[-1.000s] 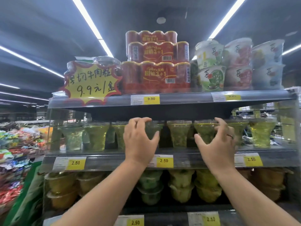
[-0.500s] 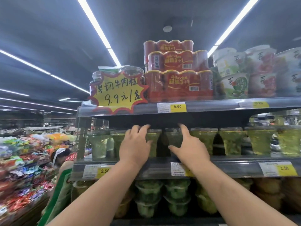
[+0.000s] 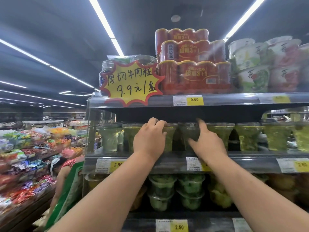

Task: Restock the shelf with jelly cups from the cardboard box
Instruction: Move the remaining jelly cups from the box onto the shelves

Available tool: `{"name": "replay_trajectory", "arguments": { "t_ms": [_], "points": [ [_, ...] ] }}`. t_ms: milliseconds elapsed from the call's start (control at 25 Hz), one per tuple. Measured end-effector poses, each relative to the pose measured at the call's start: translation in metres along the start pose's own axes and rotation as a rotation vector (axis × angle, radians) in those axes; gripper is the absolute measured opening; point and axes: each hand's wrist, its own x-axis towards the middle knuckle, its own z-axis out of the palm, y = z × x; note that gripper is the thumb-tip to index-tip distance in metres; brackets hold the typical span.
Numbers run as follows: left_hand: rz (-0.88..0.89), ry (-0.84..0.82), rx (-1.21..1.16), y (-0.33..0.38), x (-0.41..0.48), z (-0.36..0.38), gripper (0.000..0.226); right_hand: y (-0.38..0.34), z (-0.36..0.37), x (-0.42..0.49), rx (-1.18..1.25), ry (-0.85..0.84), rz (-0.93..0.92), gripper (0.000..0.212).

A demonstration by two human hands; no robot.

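Reaching up and forward, both hands meet the row of jelly cups [image 3: 247,138] on the middle shelf [image 3: 173,160]. The cups stand upright, close under the shelf above, so I'd judge sliding easier than lifting. The left hand [image 3: 150,143] curls its fingers over the rim of a green cup [image 3: 170,139] and grips it. The right hand [image 3: 207,146] lies spread and straight-fingered against the darker cup [image 3: 187,134] just beside it. The cups are clear, flared towards the top and green inside. No cardboard box is in sight.
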Motion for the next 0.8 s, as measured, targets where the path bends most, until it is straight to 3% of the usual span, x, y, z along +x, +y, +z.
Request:
{"name": "replay_trajectory", "arguments": {
  "t_ms": [80,160,280,400,480,640,800],
  "points": [
    [0.079,0.127,-0.028,-0.005,-0.013,-0.008,0.03,0.0,-0.002,-0.006,-0.023,0.022,0.023,0.085],
    [0.095,0.285,-0.034,-0.025,-0.026,-0.017,0.029,-0.007,0.003,-0.021,0.015,0.203,-0.031,0.082],
    [-0.09,0.299,-0.03,-0.065,-0.042,-0.029,0.042,-0.034,0.028,-0.053,0.125,0.43,-0.298,0.064],
    [-0.306,0.124,-0.029,-0.089,-0.045,-0.039,0.061,-0.071,0.05,-0.059,0.069,0.318,-0.424,0.059],
    [-0.325,0.043,0.035,-0.099,-0.04,-0.044,0.066,-0.094,0.052,-0.052,0.031,0.264,-0.459,0.06],
    [-0.331,-0.078,0.12,-0.112,-0.023,-0.051,0.064,-0.122,0.051,-0.028,-0.113,0.107,-0.446,0.063],
    [-0.382,-0.076,0.061,-0.118,-0.013,-0.055,0.052,-0.138,0.055,-0.018,-0.169,0.036,-0.409,0.055]
  ]
}}
